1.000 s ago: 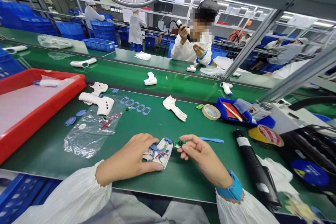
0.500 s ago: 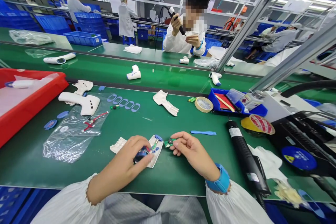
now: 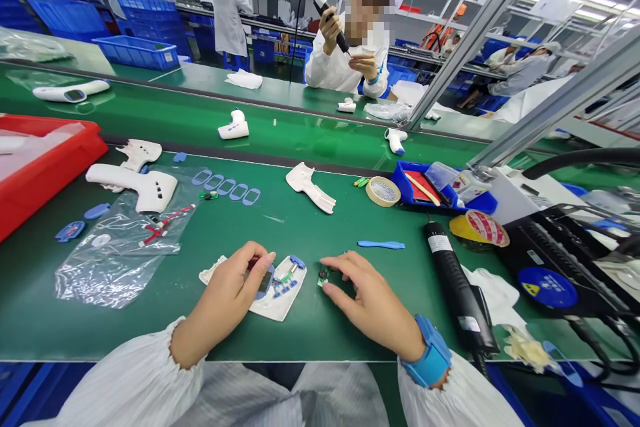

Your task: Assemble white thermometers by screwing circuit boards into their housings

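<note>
My left hand (image 3: 227, 293) has its thumb and fingers pressed round a small display module (image 3: 265, 282), which lies over a white shell (image 3: 283, 303). Inside that shell are blue parts and thin wires. Another white piece (image 3: 213, 271) shows partly from behind my left hand. My right hand (image 3: 367, 293) is curved over the mat, thumb and forefinger at the two ends of a small green circuit board (image 3: 323, 275) with a round black part. A blue pry tool (image 3: 381, 245) lies beyond my right hand.
A black electric screwdriver (image 3: 457, 287), tape roll (image 3: 383, 191) and blue parts tray (image 3: 417, 197) are on the right. A white handle shell (image 3: 310, 187) lies ahead. Left are a plastic bag (image 3: 120, 267), white housing (image 3: 135, 187) and red bin (image 3: 45, 167). A person (image 3: 340, 47) sits opposite.
The display module in my left hand has turned so its screen faces up. The green board has come down upright between my right fingers, which are spread wider. The whole view has shifted slightly.
</note>
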`<state>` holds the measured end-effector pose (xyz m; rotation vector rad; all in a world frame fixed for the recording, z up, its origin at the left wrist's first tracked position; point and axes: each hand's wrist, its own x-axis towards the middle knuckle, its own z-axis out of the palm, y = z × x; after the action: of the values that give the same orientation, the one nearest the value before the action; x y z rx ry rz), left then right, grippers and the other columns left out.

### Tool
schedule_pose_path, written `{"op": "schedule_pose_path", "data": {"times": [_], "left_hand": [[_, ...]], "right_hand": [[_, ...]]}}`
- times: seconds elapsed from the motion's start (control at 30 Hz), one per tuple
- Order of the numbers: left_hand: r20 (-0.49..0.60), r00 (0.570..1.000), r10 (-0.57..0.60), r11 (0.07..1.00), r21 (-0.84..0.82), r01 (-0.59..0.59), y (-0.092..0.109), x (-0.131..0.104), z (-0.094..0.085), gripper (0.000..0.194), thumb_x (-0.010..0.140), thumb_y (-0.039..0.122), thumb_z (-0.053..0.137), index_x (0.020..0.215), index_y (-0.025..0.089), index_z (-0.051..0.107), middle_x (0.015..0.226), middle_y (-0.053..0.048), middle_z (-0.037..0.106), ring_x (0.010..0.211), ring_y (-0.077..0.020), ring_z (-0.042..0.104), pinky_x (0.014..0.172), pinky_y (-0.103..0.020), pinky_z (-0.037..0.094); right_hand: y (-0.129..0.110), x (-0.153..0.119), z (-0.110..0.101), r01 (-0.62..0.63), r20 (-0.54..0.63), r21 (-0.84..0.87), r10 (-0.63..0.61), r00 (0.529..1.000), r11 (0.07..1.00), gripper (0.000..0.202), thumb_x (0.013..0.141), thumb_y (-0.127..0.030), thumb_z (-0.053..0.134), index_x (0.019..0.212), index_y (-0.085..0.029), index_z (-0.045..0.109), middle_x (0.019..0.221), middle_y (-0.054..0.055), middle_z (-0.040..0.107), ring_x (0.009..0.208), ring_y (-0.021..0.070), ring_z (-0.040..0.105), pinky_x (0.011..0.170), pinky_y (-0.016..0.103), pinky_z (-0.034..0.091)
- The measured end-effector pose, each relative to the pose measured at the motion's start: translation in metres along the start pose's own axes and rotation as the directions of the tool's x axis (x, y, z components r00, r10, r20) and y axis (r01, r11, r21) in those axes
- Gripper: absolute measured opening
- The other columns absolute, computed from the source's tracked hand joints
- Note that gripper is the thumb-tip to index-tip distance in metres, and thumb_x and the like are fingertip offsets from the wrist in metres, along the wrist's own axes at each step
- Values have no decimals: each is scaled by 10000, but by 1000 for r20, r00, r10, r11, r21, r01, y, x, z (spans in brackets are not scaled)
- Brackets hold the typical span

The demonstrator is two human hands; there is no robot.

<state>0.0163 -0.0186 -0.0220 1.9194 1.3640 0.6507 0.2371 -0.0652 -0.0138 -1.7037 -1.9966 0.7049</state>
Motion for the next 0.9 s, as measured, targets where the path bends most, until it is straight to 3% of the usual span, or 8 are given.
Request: {"op": "schedule_pose_path", "data": {"times": [0.17,0.33,0.5,0.7,0.9], "left_hand": [[1,1000,19,1000,0,-19,-1,0,0,315,894,451,334,756,214,491,623,27,519,564,-138,475,555,-241,379],[16,1000,-14,997,-69,15,0,7,2,311,898,451,331,767,208,475,631,33,497,573,-133,475,553,-246,379],[-45,998,-32,988,-151,25,5,11,12,294,906,426,319,760,204,446,648,35,487,594,-131,485,567,-250,387],[-67,998,-8,985,-171,-4,6,9,17,283,908,398,327,744,200,445,638,40,479,579,-120,473,557,-241,379],[-69,998,-6,983,-184,-6,5,9,17,267,912,380,334,756,200,454,641,47,466,574,-115,455,551,-231,363]], "right_hand": [[2,-1,8,89,-27,-80,-91,995,993,246,798,-165,553,1038,-202,591,1059,85,598,996,217,549,925,428,418],[-1,-1,9,63,-47,-17,-64,997,998,169,788,-193,572,955,-201,594,985,75,604,939,210,554,849,384,449],[-24,-3,16,137,-160,65,-125,979,988,179,783,-216,591,959,-222,558,968,59,619,909,199,556,788,337,440],[-38,8,37,107,-188,-124,-130,974,986,129,769,-226,609,893,-198,586,888,42,648,833,202,536,730,337,396],[-41,11,45,63,-217,-262,-123,968,963,113,785,-258,598,869,-181,604,842,47,644,788,218,503,698,351,346]]}}
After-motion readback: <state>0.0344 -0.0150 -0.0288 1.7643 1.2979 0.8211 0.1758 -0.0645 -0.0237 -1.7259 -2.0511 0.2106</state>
